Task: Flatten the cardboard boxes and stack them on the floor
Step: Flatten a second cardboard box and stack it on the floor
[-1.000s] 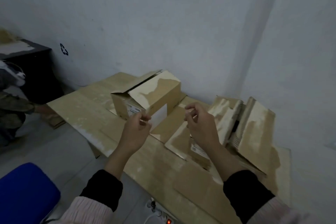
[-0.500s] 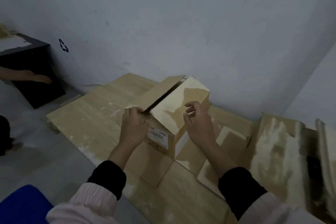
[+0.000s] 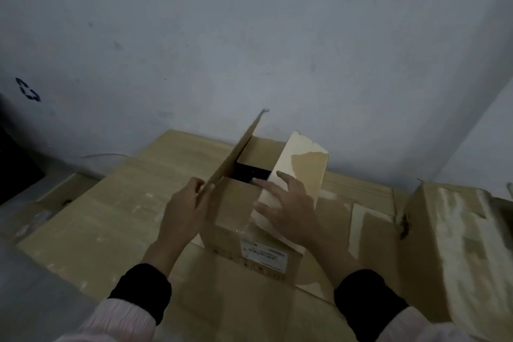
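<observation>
Cardboard box [image 3: 244,233] standing on flattened sheets [image 3: 111,203] near the wall, left hand [image 3: 184,209] pinching its raised left flap [image 3: 236,158] between thumb and fingers, right hand [image 3: 288,209] spread flat on the right flap [image 3: 299,172], fingertips at the opening

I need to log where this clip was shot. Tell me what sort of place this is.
Probably a bare storeroom or back room used for sorting cardboard. Flattened cardboard sheets cover the floor below a plain scuffed wall that bears a small recycling mark, and an open cardboard box stands on them.
</observation>
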